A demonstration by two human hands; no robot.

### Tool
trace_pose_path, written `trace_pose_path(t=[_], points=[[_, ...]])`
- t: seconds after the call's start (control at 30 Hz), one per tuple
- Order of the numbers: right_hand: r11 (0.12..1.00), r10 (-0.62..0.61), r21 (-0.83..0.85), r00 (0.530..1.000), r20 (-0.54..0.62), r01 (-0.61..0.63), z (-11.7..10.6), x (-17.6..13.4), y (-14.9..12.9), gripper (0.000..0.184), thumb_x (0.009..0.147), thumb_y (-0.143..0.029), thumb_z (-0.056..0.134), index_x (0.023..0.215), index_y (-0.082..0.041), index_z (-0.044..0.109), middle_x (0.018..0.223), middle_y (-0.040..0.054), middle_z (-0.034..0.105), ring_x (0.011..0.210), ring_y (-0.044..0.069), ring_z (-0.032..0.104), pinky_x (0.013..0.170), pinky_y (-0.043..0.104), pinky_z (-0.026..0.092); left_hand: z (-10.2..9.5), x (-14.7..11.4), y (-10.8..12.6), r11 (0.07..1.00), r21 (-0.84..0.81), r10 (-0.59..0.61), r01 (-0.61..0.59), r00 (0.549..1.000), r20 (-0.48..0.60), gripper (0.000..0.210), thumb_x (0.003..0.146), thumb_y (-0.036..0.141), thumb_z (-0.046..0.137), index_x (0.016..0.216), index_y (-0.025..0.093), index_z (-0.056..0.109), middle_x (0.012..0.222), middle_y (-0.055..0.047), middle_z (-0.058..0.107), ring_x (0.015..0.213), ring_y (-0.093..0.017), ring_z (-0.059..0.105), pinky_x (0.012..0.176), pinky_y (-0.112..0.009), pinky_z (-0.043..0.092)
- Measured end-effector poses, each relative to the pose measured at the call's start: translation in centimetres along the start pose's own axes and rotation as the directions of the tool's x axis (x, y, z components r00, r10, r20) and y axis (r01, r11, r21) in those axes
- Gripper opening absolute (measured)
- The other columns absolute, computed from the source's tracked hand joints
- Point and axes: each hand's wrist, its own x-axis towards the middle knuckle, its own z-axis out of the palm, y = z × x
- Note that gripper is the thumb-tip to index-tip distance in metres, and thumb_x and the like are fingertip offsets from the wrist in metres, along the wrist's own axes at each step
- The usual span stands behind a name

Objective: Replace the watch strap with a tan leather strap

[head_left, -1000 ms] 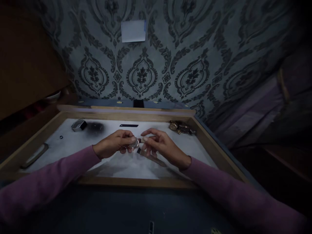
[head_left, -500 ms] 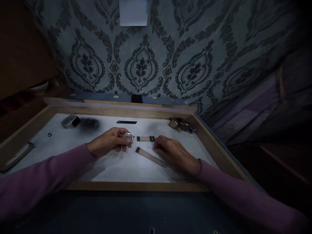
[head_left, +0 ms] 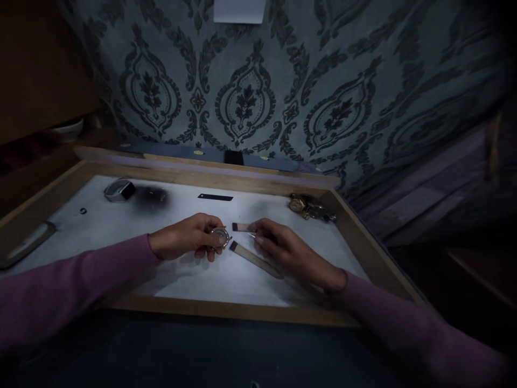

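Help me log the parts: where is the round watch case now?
In the head view, the watch case is held in the left hand, a little below and left of centre, just left of the two strap pieces.

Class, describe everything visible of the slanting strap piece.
The slanting strap piece looks like leather: long, flat, mostly pale beige, with a dark squared end near, but apart from, the watch case and a rounded tip opposite. It lies loose on the white tray floor; whether the right hand touches it is unclear.
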Motion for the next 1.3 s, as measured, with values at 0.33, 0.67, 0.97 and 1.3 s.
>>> trace_pose_path(t=[0.33, 0.67, 0.97, 1.3], points=[[0.960, -0.073, -0.269, 0.997, 0.010, 0.073, 0.9, 0.8, -1.1, 0.012, 0.093, -0.024, 0.043, 0.086, -0.019, 0.051, 0.068, -0.0012, 0.052, 0.058, 0.013, 0.045, 0.056, 0.026, 0.033, 0.1, -0.1, -0.1, 0.997, 0.073, -0.005, 0.002, 0.999, 0.031, 0.020, 0.078, 0.032, 0.066, 0.081, 0.015, 0.056, 0.067, 0.001, 0.060, 0.052, -0.009, 0.054, 0.043, -0.020, 0.034], [0.926, 0.033, -0.378, 0.997, 0.068, -0.005, 1.5, 0.8, -1.5, 0.009, 0.090, -0.025, 0.057, 0.084, -0.019, 0.054, 0.065, -0.0026, 0.053, 0.056, 0.012, 0.045, 0.054, 0.024, 0.031, -0.1, -0.1, -0.4, 0.997, 0.082, -0.006, 0.001, 0.998, 0.057, 0.018, 0.078, 0.030, 0.065, 0.080, 0.016, 0.053, 0.067, 0.002, 0.059, 0.052, -0.008, 0.055, 0.042, -0.019, 0.034], [0.941, 0.018, -0.337, 0.999, 0.038, -0.004, 1.7, 0.9, -1.5, 0.012, 0.090, -0.026, 0.058, 0.082, -0.019, 0.056, 0.072, 0.0000, 0.060, 0.063, 0.014, 0.052, 0.058, 0.024, 0.035, -0.2, -0.2, 0.0, 0.984, 0.178, -0.034, 0.020, 0.996, 0.080, 0.016, 0.080, 0.028, 0.061, 0.083, 0.015, 0.053, 0.065, 0.003, 0.057, 0.052, -0.009, 0.055, 0.043, -0.020, 0.034], [0.952, -0.004, -0.307, 1.000, 0.028, 0.013, 1.9, 1.0, -1.1, 0.006, 0.089, -0.019, 0.059, 0.083, -0.018, 0.059, 0.083, 0.0034, 0.063, 0.071, 0.017, 0.056, 0.063, 0.028, 0.040, -0.2, -0.3, 0.1, 0.968, 0.246, -0.084, 0.048, 0.987, 0.136, 0.015, 0.080, 0.028, 0.060, 0.082, 0.015, 0.055, 0.067, 0.002, 0.059, 0.051, -0.009, 0.057, 0.043, -0.020, 0.034]])
